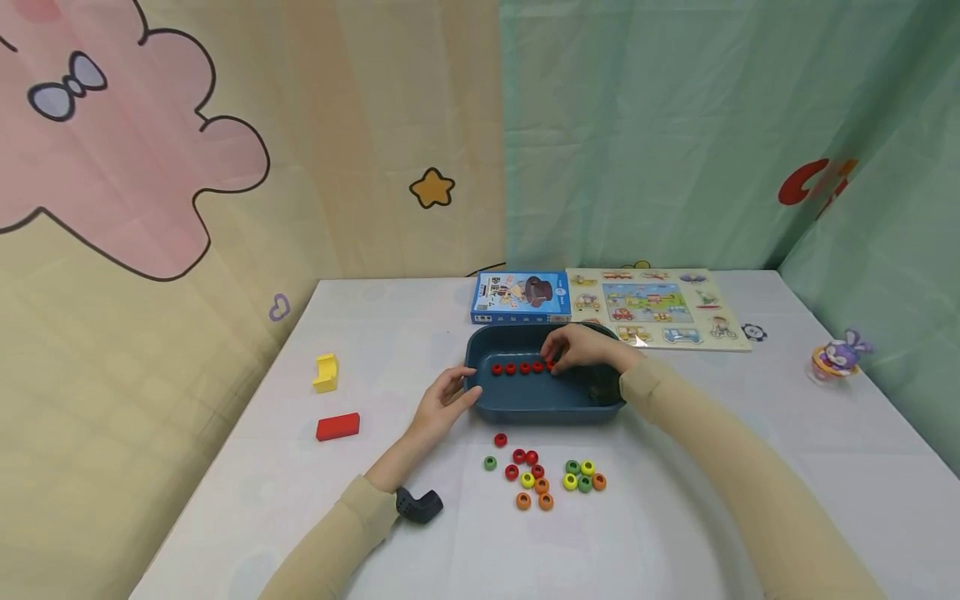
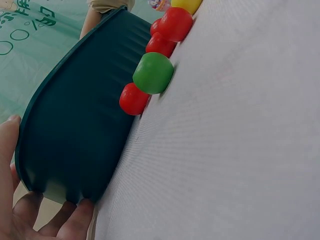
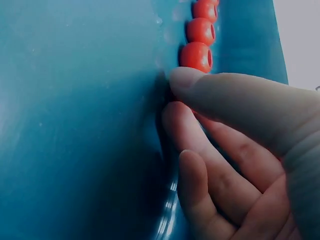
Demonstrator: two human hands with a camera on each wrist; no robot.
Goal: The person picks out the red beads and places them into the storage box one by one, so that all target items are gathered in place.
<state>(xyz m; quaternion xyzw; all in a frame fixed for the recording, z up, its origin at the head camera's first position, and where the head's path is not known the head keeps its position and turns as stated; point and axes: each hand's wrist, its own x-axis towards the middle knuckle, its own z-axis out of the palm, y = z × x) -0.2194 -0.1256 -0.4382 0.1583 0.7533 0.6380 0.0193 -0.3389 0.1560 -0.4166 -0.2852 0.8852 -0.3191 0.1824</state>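
Observation:
A dark teal plastic tray (image 1: 540, 415) stands on the table, with a row of red beads (image 1: 511, 368) along its floor. Inside it, my right hand (image 1: 581, 346) pinches a red bead (image 1: 551, 366) at the row's right end; in the right wrist view, thumb and fingertips mostly hide that bead. My left hand (image 1: 444, 404) grips the tray's left end, its digits at the rim and outer wall in the left wrist view. In front of the tray lie loose beads: red (image 1: 519, 456), green (image 2: 153, 73), yellow (image 1: 570, 482) and orange (image 1: 546, 502).
Behind the tray are a blue game box (image 1: 521, 297) and a wooden picture puzzle board (image 1: 667, 308). A yellow block (image 1: 326, 373) and a red block (image 1: 337, 427) lie at left. A purple rabbit toy (image 1: 836, 357) stands at far right. Curtains hang behind the table.

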